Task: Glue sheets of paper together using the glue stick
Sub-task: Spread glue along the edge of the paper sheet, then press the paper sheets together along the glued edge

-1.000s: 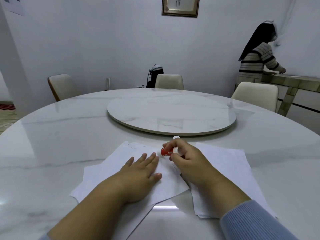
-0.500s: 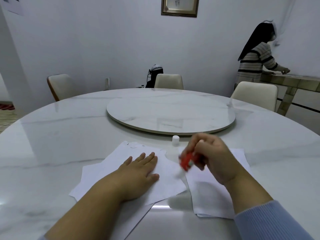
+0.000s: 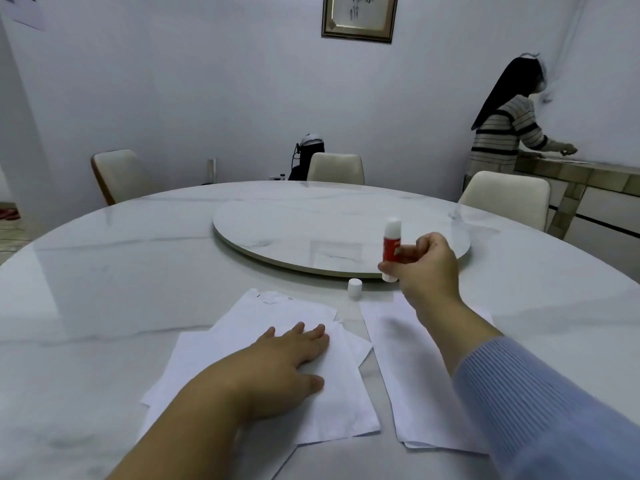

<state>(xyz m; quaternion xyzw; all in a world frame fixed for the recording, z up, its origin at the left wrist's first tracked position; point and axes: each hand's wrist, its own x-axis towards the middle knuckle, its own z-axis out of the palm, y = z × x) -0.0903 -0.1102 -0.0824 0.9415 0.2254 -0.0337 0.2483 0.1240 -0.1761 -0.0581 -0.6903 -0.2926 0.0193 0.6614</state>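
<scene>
Now your right hand [image 3: 427, 268] grips the glue stick [image 3: 391, 249] upright, while your left hand [image 3: 282, 368] lies flat with straight fingers on the paper sheets [image 3: 332, 403].

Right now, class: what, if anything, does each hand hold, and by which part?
The right hand pinches the glue stick by its lower red body. The left hand holds nothing; it rests flat on the paper.

Even, cool indoor light; wide-angle view with bent edges

Soft, dim-bluish light fills the room, with no hard shadows. The glossy table [image 3: 104, 271] mirrors pale glare just below the left hand's fingers [image 3: 311, 336], at the near rim. A faint shadow lies on the paper [image 3: 408, 375] below the right hand [image 3: 427, 268]. That hand looks slightly motion-blurred. Walls curve toward the frame edges.
</scene>
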